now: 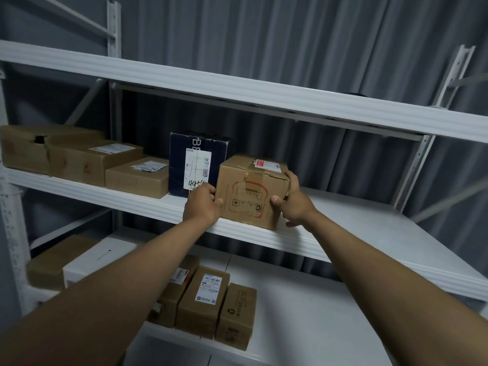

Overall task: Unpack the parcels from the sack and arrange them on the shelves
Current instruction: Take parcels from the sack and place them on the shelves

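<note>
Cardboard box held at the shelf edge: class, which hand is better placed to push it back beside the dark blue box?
Probably the right hand: it wraps the cardboard box's outer corner, beside bare shelf; the left hand is squeezed against the dark blue box.

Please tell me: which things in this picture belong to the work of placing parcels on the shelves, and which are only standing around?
Part of the job:
- cardboard box, gripped by left hand and right hand
- middle shelf under it
- dark blue box, directly left of it

Only standing around:
- grey curtain
- shelf upright

Two bare forearms, no sleeves, left hand (202,204), right hand (293,204)
</note>
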